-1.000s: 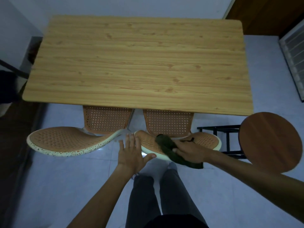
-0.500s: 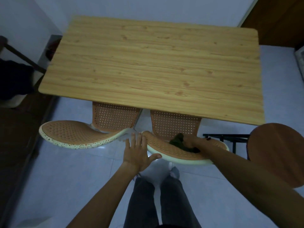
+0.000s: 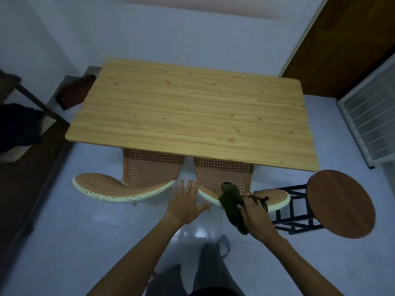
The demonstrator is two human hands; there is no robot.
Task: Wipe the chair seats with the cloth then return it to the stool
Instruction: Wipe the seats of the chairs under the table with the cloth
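The cloth (image 3: 232, 207) is dark green, bunched into a long roll, lying across the near rim of the right chair (image 3: 226, 178) and hanging past it. Both chairs have orange perforated seats and backs with pale speckled edges; the left chair (image 3: 149, 174) stands just beside the right. The stool (image 3: 339, 202), round, brown-topped on a black frame, stands to the right.

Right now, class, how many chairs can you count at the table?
2: the left chair and the right chair, side by side, tucked under the table's near edge. Others beyond the table could be hidden.
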